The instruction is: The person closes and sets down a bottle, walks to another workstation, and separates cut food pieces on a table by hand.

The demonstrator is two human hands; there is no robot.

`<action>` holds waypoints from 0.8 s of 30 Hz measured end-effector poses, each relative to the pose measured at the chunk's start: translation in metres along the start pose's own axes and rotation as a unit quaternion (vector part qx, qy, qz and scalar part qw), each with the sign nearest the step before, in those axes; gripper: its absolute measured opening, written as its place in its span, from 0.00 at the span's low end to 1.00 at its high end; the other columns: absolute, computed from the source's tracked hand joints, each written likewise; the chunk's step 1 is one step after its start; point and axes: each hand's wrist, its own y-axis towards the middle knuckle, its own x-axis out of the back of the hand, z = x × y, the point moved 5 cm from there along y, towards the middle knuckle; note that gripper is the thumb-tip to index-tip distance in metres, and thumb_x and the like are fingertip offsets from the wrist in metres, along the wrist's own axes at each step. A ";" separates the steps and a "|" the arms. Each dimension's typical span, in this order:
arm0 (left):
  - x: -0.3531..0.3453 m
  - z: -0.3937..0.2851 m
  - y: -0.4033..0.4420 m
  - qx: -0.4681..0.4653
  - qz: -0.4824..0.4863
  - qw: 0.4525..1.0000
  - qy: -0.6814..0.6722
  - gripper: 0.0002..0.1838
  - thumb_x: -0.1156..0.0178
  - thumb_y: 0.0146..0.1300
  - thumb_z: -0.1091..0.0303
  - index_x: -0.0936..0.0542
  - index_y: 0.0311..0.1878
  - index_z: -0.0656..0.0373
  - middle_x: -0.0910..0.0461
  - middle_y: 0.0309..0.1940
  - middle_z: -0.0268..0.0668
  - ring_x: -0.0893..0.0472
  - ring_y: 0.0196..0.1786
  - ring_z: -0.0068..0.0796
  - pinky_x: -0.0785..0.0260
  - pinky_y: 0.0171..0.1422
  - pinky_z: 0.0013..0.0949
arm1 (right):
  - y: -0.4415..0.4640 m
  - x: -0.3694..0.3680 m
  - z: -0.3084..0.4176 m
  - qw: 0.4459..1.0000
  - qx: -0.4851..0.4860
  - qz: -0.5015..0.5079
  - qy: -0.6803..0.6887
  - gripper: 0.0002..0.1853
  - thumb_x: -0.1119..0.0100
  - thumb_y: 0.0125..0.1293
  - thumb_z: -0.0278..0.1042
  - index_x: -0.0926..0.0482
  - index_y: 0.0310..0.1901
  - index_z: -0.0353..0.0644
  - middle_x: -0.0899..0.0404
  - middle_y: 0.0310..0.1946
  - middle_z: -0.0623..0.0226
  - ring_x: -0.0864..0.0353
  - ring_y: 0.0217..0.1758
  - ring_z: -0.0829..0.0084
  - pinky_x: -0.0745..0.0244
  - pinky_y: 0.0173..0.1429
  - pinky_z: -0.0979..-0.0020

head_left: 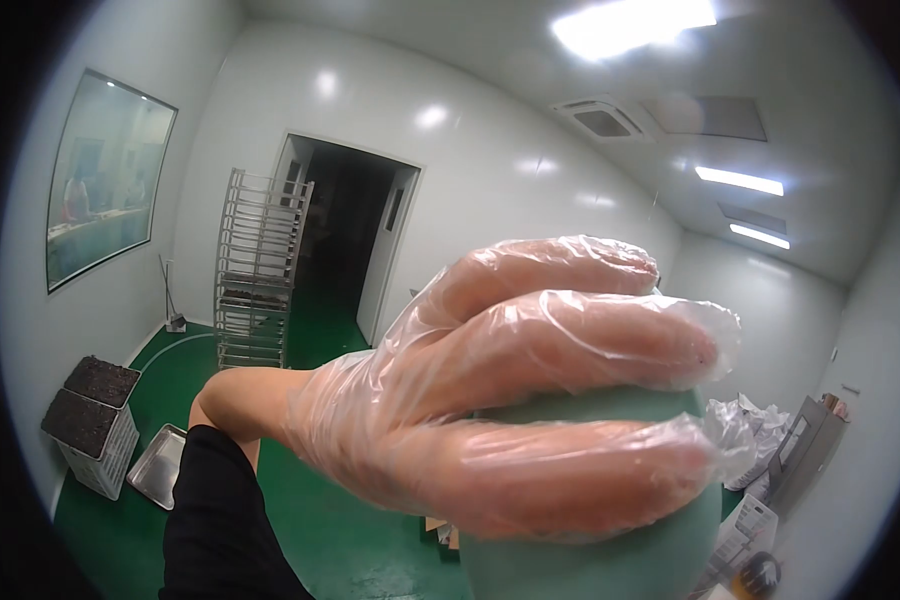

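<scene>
My left hand, in a thin clear plastic glove, reaches in from the lower left, very near the camera. Its fingers curve over a smooth, rounded pale green object. Part of that object shows between the fingers, and its lower part runs off the bottom edge, so I cannot make out its kind. The thumb is hidden. A black sleeve covers my upper arm. My right hand is out of view.
A tall metal rack stands by an open doorway. Crates of dark material and a metal tray sit on the green floor at left. White bags and a white crate are at right. People show behind a window.
</scene>
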 end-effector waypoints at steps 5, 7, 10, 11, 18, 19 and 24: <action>-0.006 0.004 -0.012 -0.010 -0.080 0.997 -0.005 0.18 0.29 0.55 0.68 0.17 0.50 0.56 0.17 0.50 0.47 0.20 0.58 0.39 0.26 0.65 0.47 | 0.018 0.033 0.018 0.999 -0.020 -0.013 0.025 0.27 0.39 0.65 0.51 0.19 0.59 0.42 0.20 0.57 0.46 0.23 0.61 0.47 0.28 0.64 0.52; -0.003 0.006 -0.016 0.019 -0.056 0.998 0.011 0.15 0.30 0.58 0.64 0.20 0.48 0.50 0.16 0.48 0.47 0.19 0.56 0.42 0.27 0.66 0.47 | 0.017 0.045 0.023 0.999 -0.033 -0.012 0.035 0.27 0.39 0.65 0.51 0.20 0.59 0.41 0.20 0.57 0.46 0.23 0.62 0.47 0.28 0.64 0.52; -0.010 0.012 -0.030 0.103 -0.035 0.994 0.026 0.13 0.30 0.61 0.60 0.23 0.45 0.46 0.14 0.45 0.48 0.18 0.53 0.44 0.27 0.65 0.48 | -0.018 0.044 0.028 0.995 -0.077 0.007 0.057 0.28 0.39 0.65 0.52 0.20 0.59 0.41 0.21 0.58 0.45 0.24 0.62 0.47 0.29 0.65 0.52; -0.014 0.014 -0.040 0.154 -0.041 0.987 0.026 0.13 0.30 0.61 0.60 0.23 0.45 0.46 0.15 0.45 0.47 0.17 0.51 0.44 0.27 0.64 0.48 | -0.047 0.035 0.026 0.992 -0.105 0.021 0.068 0.28 0.39 0.65 0.52 0.20 0.59 0.41 0.21 0.58 0.45 0.24 0.62 0.47 0.29 0.65 0.52; 0.041 0.006 -0.164 0.416 0.145 0.874 -0.206 0.51 0.18 0.41 0.66 0.35 0.69 0.65 0.25 0.60 0.46 0.26 0.64 0.47 0.35 0.68 0.46 | -0.255 -0.034 0.071 0.936 -0.305 0.021 0.173 0.26 0.39 0.64 0.45 0.21 0.60 0.38 0.20 0.55 0.51 0.21 0.56 0.54 0.26 0.60 0.58; 0.051 0.005 -0.187 0.472 0.191 0.832 -0.219 0.51 0.18 0.41 0.68 0.37 0.69 0.63 0.27 0.62 0.48 0.28 0.67 0.48 0.35 0.70 0.49 | -0.246 -0.036 0.081 0.929 -0.286 -0.066 0.227 0.24 0.39 0.63 0.37 0.22 0.59 0.35 0.18 0.51 0.58 0.18 0.49 0.63 0.23 0.54 0.64; 0.054 -0.049 -0.322 0.641 0.252 0.692 -0.217 0.52 0.19 0.40 0.71 0.39 0.70 0.59 0.32 0.66 0.43 0.34 0.73 0.43 0.41 0.76 0.44 | -0.173 0.054 0.239 0.865 -0.189 -0.160 0.436 0.27 0.35 0.67 0.31 0.28 0.66 0.35 0.22 0.48 0.66 0.22 0.47 0.74 0.21 0.49 0.72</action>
